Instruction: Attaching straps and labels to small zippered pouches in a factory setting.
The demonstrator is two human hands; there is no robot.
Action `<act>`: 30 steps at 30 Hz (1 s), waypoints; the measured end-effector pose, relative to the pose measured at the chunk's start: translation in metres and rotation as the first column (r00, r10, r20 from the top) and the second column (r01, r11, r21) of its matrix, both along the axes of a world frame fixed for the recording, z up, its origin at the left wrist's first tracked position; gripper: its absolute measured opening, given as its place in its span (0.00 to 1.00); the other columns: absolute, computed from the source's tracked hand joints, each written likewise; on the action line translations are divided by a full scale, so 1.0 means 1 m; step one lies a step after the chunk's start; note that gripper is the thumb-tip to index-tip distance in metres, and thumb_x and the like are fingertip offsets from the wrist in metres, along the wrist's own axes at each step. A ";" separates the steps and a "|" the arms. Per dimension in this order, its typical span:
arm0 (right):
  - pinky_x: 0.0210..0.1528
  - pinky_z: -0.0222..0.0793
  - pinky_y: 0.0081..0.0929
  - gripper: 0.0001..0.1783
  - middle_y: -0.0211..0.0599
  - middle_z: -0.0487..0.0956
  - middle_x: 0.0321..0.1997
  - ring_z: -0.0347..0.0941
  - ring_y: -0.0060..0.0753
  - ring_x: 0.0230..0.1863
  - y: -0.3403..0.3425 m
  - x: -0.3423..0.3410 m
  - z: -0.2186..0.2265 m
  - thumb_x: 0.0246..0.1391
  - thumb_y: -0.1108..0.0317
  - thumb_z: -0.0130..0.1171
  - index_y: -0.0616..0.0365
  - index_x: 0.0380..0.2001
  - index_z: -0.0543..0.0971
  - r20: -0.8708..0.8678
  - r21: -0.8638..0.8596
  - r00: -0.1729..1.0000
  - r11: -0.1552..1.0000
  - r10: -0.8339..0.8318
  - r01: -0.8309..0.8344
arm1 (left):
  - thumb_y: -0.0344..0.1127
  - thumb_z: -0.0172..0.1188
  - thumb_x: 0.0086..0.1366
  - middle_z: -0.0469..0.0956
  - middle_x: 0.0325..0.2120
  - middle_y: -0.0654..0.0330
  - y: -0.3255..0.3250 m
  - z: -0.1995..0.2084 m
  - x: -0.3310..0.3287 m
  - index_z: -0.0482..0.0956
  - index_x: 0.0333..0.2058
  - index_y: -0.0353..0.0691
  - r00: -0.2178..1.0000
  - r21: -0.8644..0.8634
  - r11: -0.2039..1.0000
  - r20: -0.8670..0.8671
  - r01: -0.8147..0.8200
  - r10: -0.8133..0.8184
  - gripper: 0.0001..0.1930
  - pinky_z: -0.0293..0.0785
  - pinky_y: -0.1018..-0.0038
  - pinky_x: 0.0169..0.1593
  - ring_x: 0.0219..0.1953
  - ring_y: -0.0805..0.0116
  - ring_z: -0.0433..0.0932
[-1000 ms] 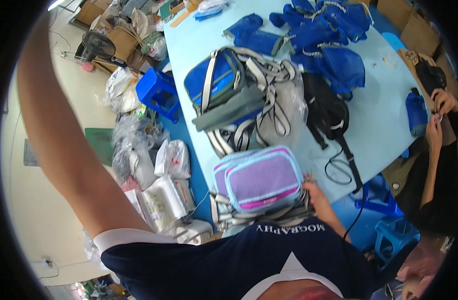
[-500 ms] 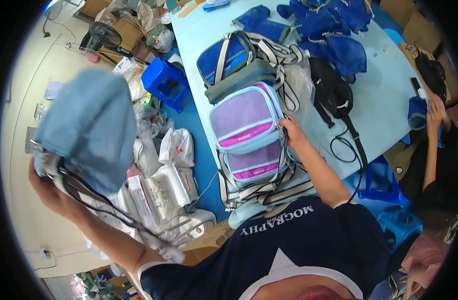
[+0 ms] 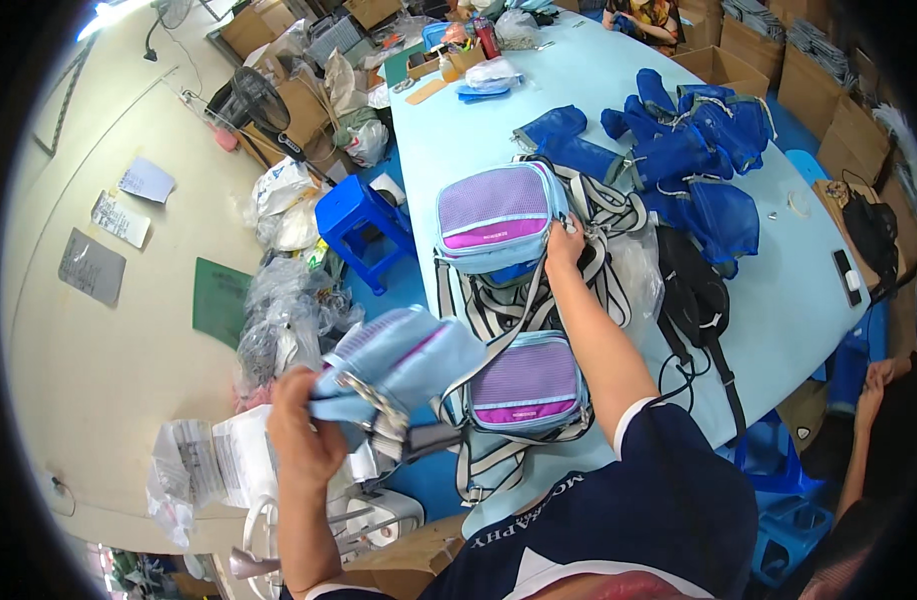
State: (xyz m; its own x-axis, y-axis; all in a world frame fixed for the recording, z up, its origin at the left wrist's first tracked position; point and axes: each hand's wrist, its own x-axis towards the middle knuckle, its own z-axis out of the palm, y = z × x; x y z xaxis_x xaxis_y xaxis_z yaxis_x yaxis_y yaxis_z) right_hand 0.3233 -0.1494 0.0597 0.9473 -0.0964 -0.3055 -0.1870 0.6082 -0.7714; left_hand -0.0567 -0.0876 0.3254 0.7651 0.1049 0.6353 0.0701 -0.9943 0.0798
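Observation:
My left hand (image 3: 307,440) grips a light-blue and purple shoulder bag (image 3: 409,350) by its side, held tilted in the air just left of the table. This bag is slightly blurred, and a grey-white strap with a metal buckle hangs by my fingers. On the table, my right hand (image 3: 567,245) is closed on the right side of a second purple-fronted bag (image 3: 499,205). That one lies over a blue bag, mostly hidden beneath it. Closer to me rests a third purple bag (image 3: 527,380), its striped straps (image 3: 494,465) spread around it.
Several blue mesh pouches (image 3: 699,140) lie on the light-blue table (image 3: 779,260), with a black bag (image 3: 694,290) at the right. A blue stool (image 3: 364,225) and plastic-wrapped bundles (image 3: 284,310) stand left. Another person's hands (image 3: 874,390) hold blue material at the right edge.
My left hand has brought its bag down and right, toward the table. My right hand has moved its bag farther from me, off the lower purple bag and over the blue one.

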 end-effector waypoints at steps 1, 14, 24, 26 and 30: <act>0.47 0.66 0.27 0.27 0.41 0.74 0.47 0.71 0.36 0.45 0.009 0.008 -0.007 0.46 0.70 0.59 0.60 0.52 0.68 0.014 0.030 0.998 0.998 -0.054 0.053 | 0.20 0.49 0.46 0.73 0.33 0.45 -0.004 -0.007 0.007 0.68 0.38 0.34 1.000 0.001 1.000 -0.025 0.018 -0.018 0.16 0.71 0.65 0.39 0.34 0.48 0.74; 0.47 0.66 0.28 0.20 0.39 0.76 0.44 0.72 0.34 0.44 -0.043 0.021 0.003 0.50 0.66 0.57 0.65 0.46 0.72 0.049 0.328 0.985 0.928 0.168 -0.175 | 0.31 0.55 0.48 0.73 0.36 0.55 -0.054 -0.101 0.050 0.71 0.39 0.38 0.668 -0.121 0.792 -0.469 0.599 -0.577 0.17 0.73 0.70 0.38 0.37 0.61 0.75; 0.53 0.67 0.36 0.16 0.37 0.77 0.44 0.72 0.36 0.47 -0.179 -0.086 0.070 0.55 0.61 0.51 0.57 0.44 0.74 0.081 0.564 0.976 0.799 0.200 -0.210 | 0.26 0.54 0.42 0.74 0.39 0.50 -0.013 -0.060 -0.016 0.71 0.40 0.34 0.964 -0.188 0.975 -0.217 0.115 -0.156 0.21 0.73 0.65 0.40 0.37 0.51 0.76; 0.46 0.70 0.35 0.16 0.38 0.78 0.41 0.74 0.37 0.41 -0.203 -0.087 0.052 0.57 0.61 0.46 0.56 0.42 0.75 0.451 0.633 0.832 0.542 0.323 -0.553 | 0.25 0.54 0.49 0.73 0.42 0.49 0.000 -0.050 -0.045 0.70 0.43 0.30 0.991 -0.200 0.979 0.118 -0.036 0.061 0.19 0.68 0.68 0.47 0.43 0.59 0.73; 0.32 0.76 0.31 0.16 0.37 0.79 0.34 0.77 0.33 0.30 -0.242 -0.117 -0.002 0.59 0.61 0.44 0.58 0.37 0.78 0.236 0.615 0.922 0.688 0.307 -0.386 | 0.31 0.58 0.59 0.73 0.39 0.54 0.020 0.002 -0.065 0.69 0.46 0.27 0.697 -0.119 0.936 0.638 -0.331 0.328 0.18 0.70 0.74 0.45 0.40 0.67 0.73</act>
